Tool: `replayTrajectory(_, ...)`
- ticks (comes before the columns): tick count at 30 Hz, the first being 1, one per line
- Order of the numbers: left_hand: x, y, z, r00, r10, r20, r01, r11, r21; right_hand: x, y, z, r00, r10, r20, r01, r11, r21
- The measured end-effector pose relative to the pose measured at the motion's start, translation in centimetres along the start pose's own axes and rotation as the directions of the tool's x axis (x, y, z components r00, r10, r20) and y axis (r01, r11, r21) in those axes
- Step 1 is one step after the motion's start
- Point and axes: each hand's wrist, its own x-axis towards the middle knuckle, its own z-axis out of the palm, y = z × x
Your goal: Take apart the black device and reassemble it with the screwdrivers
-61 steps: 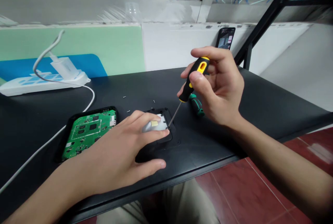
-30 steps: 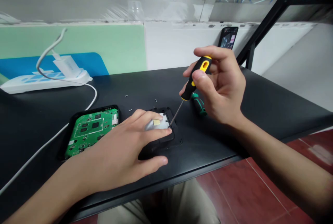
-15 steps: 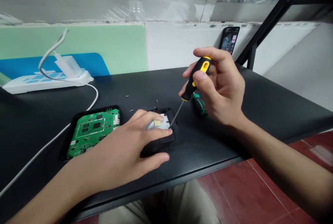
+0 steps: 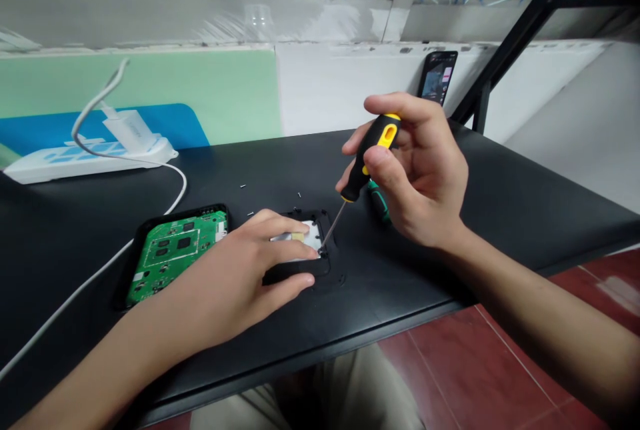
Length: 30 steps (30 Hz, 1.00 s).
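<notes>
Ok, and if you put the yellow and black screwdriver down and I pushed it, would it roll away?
The screwdriver might roll a little, because its handle looks rounded, but probably in a curve, as the shaft is much thinner. It should stay stiff, since the shaft looks straight. The fat handle is likely the heavier end.

Your screwdriver [image 4: 370, 157], toward one o'clock: black handle, yellow accents. Circuit board [image 4: 175, 253], nine o'clock of you: green, white printed lines, black chips. Table [image 4: 425, 283]: black. Wall panel [image 4: 225, 93], eleven o'clock: pale green beside white. Floor [image 4: 500, 363], four o'clock: red tiles, pale joints.
</notes>
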Motion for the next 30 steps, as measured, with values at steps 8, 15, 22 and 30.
replayTrajectory(8, 0.2, 0.2, -0.1, 1.000, -0.005, 0.013, 0.005, 1.000, 0.008, 0.1, 0.3, 0.1, 0.995, -0.069, 0.068, 0.069, 0.998, 0.008)
replayTrajectory(15, 0.2, -0.2, -0.9, 0.997, -0.069, 0.034, 0.070, 0.997, -0.034, 1.6, -1.3, 0.2, 0.957, -0.050, 0.286, 0.060, 0.998, -0.027)
replayTrajectory(22, -0.1, -0.6, -2.4, 0.971, -0.206, 0.125, 0.197, 0.977, 0.083, 2.6, -3.0, 0.7, 0.935, -0.059, 0.349, 0.057, 0.998, 0.016)
replayTrajectory(30, -0.5, -0.9, -2.3, 0.955, -0.262, 0.140, 0.241, 0.959, 0.151, 1.8, -1.9, 1.7, 0.976, -0.110, 0.189, 0.110, 0.994, 0.007)
